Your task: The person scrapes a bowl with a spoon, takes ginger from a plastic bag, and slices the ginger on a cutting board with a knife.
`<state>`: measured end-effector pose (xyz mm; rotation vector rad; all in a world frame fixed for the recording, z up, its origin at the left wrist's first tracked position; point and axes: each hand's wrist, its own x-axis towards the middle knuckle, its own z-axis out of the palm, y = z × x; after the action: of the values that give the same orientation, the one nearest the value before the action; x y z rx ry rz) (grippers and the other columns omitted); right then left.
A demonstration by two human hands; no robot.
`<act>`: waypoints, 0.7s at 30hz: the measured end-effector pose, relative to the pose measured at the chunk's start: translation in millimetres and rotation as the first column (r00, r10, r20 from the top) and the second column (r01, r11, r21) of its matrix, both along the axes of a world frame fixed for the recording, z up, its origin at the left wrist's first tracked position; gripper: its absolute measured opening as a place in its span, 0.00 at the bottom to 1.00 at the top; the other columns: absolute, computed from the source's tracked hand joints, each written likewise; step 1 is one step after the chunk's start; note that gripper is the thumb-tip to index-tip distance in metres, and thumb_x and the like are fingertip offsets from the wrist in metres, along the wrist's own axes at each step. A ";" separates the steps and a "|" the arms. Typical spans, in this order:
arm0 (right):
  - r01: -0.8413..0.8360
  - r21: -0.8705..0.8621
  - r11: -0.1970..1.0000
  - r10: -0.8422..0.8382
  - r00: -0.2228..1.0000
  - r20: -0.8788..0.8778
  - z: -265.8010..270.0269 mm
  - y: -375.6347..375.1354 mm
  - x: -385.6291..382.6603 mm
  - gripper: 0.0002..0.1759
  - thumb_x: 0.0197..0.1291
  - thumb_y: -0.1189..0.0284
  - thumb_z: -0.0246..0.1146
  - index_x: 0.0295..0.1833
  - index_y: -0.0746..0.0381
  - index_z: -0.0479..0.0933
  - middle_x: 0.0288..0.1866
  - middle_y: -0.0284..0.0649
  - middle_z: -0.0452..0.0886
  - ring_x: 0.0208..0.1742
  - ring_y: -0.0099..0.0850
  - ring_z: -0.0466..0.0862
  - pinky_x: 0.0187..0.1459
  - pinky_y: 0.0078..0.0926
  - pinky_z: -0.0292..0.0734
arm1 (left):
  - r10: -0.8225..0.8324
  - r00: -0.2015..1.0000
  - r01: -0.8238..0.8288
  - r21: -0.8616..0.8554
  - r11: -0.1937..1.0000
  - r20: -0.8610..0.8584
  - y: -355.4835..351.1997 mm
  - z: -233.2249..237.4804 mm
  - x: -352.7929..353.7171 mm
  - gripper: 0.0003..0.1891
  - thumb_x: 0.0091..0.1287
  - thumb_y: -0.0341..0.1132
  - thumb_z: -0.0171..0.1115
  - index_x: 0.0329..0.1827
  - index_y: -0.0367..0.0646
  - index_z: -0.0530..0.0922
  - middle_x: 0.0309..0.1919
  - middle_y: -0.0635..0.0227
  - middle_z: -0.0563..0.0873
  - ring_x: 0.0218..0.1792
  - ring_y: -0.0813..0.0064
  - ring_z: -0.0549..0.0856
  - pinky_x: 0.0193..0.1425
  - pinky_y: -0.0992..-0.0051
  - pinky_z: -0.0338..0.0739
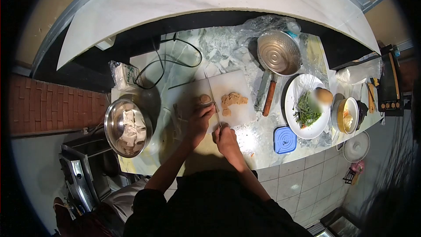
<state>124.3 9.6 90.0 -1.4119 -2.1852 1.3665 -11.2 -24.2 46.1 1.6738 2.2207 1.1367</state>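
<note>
A pale cutting board [184, 88] lies on the marbled counter in front of me. Handle in my right hand [227, 141], a long knife [210, 86] points away from me, its blade across the board. My left hand [201, 122] is just left of the blade, fingers curled together against a roundish piece of brown food [205, 99]; the fingers partly hide it. Right of the blade lie brown food slices [234, 99], some overlapping, with a small piece nearer me. The kind of food is not clear.
Left stands a steel bowl [109, 127] of white blocks, with a package [128, 77] and black cable [199, 52] behind. To the right are a wooden-handled pan [278, 55], a white plate [294, 87] with greens, a blue lid [285, 140] and a bowl [338, 116].
</note>
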 end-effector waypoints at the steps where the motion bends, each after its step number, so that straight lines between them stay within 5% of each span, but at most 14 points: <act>1: 0.001 0.004 1.000 -0.001 1.000 -0.004 -2.3 -0.6 0.7 0.13 0.67 0.70 0.53 0.44 0.72 0.71 0.34 0.67 0.79 0.41 0.65 0.79 0.42 0.57 0.74 | -0.010 1.000 0.010 0.003 1.000 -0.011 -0.2 1.0 -0.6 0.13 0.62 0.25 0.62 0.50 0.42 0.85 0.48 0.64 0.86 0.52 0.65 0.82 0.60 0.71 0.76; 21: -0.033 0.022 0.999 0.030 0.992 0.125 9.8 5.5 18.8 0.15 0.67 0.66 0.54 0.46 0.70 0.71 0.33 0.66 0.79 0.38 0.66 0.79 0.41 0.58 0.74 | -0.041 0.999 0.044 0.157 0.987 -0.020 6.2 1.5 -2.8 0.13 0.58 0.20 0.61 0.46 0.37 0.84 0.45 0.60 0.86 0.46 0.61 0.84 0.54 0.68 0.77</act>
<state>143.1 15.1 99.8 -1.4982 -2.3024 1.2898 -13.9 -18.0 47.6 1.7865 2.1445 1.3227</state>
